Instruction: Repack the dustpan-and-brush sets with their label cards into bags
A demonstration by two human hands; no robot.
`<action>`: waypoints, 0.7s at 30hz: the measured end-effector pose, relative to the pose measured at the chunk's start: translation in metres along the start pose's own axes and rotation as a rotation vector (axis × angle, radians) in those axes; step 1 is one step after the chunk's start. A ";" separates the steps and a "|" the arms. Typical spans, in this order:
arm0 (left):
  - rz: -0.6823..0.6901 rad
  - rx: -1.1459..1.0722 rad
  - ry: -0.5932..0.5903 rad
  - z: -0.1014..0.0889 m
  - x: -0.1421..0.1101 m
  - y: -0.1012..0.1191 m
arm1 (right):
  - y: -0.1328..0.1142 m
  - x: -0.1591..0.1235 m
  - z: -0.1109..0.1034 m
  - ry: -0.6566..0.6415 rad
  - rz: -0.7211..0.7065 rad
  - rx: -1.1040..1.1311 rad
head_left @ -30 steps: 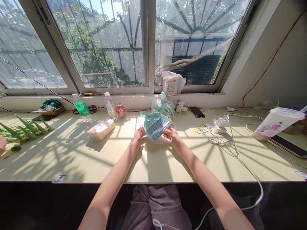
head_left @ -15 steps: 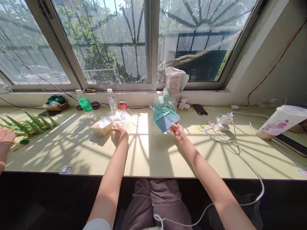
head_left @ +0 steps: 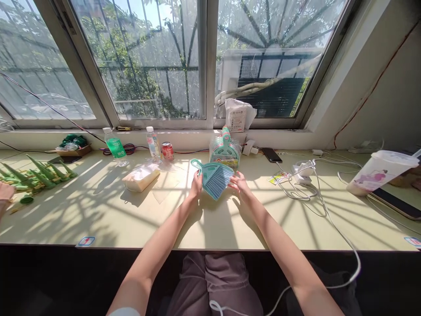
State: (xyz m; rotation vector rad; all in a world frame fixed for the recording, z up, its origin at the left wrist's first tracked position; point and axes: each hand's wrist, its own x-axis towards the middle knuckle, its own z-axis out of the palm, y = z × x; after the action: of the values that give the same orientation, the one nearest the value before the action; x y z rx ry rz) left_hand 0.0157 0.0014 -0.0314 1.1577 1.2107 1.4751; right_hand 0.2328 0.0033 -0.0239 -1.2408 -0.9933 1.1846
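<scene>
A small teal brush with blue bristles [head_left: 213, 176] is held just above the desk [head_left: 108, 219] in front of me. My left hand [head_left: 196, 187] grips its left side near the handle, fingers closed on it. At the bristle end, my right hand [head_left: 239, 184] touches the brush with fingers bent around the edge. A clear plastic wrapper [head_left: 166, 174] lies flat on the desk to the left of the brush. Behind the brush stands a bagged stack of teal dustpan sets [head_left: 224, 149].
A tissue pack [head_left: 140, 177], two bottles [head_left: 115, 147] and a red can [head_left: 167, 151] stand left of centre. A phone [head_left: 271, 154], charger with white cables [head_left: 304, 175] and a lidded cup [head_left: 378, 169] are to the right. Green cones [head_left: 36, 175] and another person's hand [head_left: 5, 193] are far left.
My left hand left the clear wrapper on the desk and came back to grip the brush. The brush has moved left and lower, back to the middle.
</scene>
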 end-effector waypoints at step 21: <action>0.195 0.400 0.103 0.006 -0.023 0.021 | -0.030 -0.007 -0.016 0.078 -0.455 -0.239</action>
State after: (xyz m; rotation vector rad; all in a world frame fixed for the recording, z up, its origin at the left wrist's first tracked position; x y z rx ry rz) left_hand 0.0240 -0.0230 -0.0134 1.5157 1.5489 1.4893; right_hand 0.2511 -0.0046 0.0042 -1.1513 -1.3024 0.6739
